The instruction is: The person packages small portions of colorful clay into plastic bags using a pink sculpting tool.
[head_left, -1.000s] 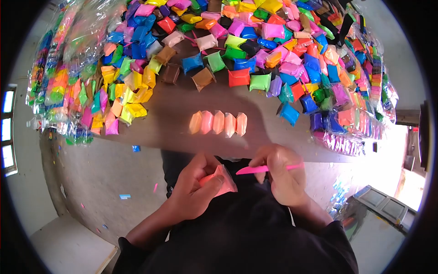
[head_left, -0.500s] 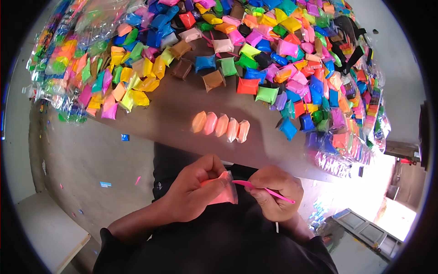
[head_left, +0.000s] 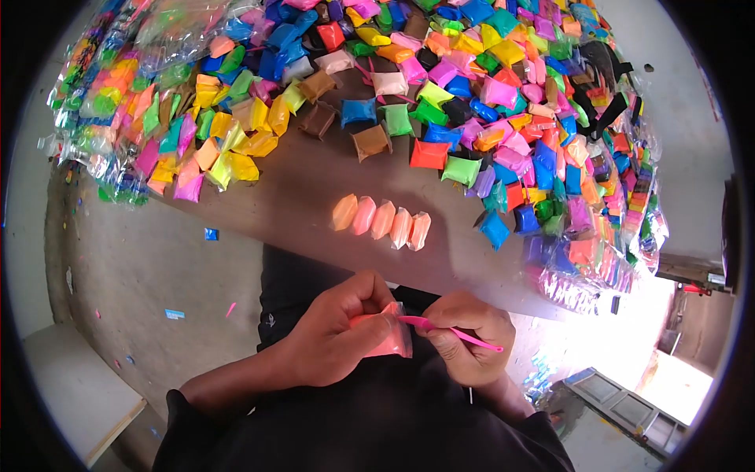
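My left hand (head_left: 334, 334) grips a small clear packet of salmon-pink clay (head_left: 387, 338) in front of my body. My right hand (head_left: 464, 338) pinches a thin pink plastic tool (head_left: 452, 331), whose tip touches the packet's top edge beside my left thumb. Both hands are below the near edge of the brown table (head_left: 314, 200). On the table just beyond them lies a row of several peach and pink packets (head_left: 381, 220), side by side.
A big heap of small clay packets in many colours (head_left: 472, 94) covers the far and right parts of the table. Yellow and orange ones (head_left: 228, 141) cluster at the left, with bagged sets (head_left: 102, 94) further left. Grey floor lies below left.
My right hand has swung the pink tool from level and apart to angled, its tip now against the packet. Both hands have come closer together and the view has shifted slightly.
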`<state>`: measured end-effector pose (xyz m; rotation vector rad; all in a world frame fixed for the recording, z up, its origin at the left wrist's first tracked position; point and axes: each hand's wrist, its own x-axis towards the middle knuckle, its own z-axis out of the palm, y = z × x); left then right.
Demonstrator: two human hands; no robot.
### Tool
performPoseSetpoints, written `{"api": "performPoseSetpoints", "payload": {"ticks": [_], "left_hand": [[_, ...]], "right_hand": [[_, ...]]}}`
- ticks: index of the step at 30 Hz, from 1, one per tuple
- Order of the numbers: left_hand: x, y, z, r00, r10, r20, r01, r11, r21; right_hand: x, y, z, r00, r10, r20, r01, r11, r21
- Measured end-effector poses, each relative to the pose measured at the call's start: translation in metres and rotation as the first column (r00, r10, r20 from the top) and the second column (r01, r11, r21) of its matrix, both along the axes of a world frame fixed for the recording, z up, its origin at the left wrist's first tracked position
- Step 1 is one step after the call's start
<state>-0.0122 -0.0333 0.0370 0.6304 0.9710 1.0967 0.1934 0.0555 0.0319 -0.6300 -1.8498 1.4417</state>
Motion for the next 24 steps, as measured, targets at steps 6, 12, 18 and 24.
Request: {"api": "performPoseSetpoints", "payload": {"ticks": [6,12,18,24], "left_hand": [[-0.002,0.001,0.005,0.999,-0.016,-0.033,0.015,1.0,-0.028],[0.003,0.001,0.006,1.0,-0.011,-0.007,0.01,0.999,-0.049],[0.008,-0.003,0.002,1.0,0.009,-0.029,-0.009,1.0,-0.011],[0.008,-0.005,0.0,0.999,0.01,-0.033,-0.011,0.999,-0.033]], "right_hand": [[0.0,0.004,-0.001,0.996,0.035,0.081,-0.053,0.971,0.234],[-0.004,0.005,-0.006,0.996,0.069,-0.049,-0.046,0.928,0.369],[-0.01,0.005,-0.011,0.998,0.052,-0.042,-0.027,0.887,0.461],[-0.011,0.008,-0.019,0.994,0.08,-0.072,-0.032,0.856,0.516]]}}
